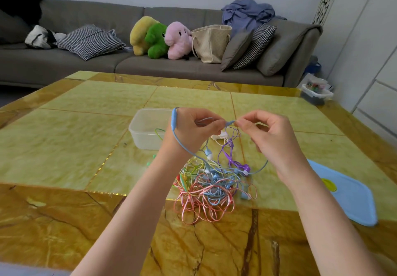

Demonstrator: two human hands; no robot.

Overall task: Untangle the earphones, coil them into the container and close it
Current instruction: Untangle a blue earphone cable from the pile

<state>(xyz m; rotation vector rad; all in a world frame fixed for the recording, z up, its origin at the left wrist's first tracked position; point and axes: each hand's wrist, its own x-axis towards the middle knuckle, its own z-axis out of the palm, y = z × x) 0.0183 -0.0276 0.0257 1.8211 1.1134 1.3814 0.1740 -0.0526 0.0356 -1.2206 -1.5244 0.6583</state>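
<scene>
A tangle of coloured earphones (pink, blue, yellow, purple cords) lies on the table in front of me. My left hand holds a blue earphone cord that loops over its back and hangs down to the pile. My right hand pinches the cord's end near the left fingertips, above the tangle. A purple cord dangles below both hands. The clear plastic container stands open behind my left hand with a green cord inside. Its blue lid lies flat at the right.
The yellow-green marble table has a brown border near me. A grey sofa behind it holds cushions, plush toys and a woven bag. A small plastic box sits on the floor past the table's far right corner.
</scene>
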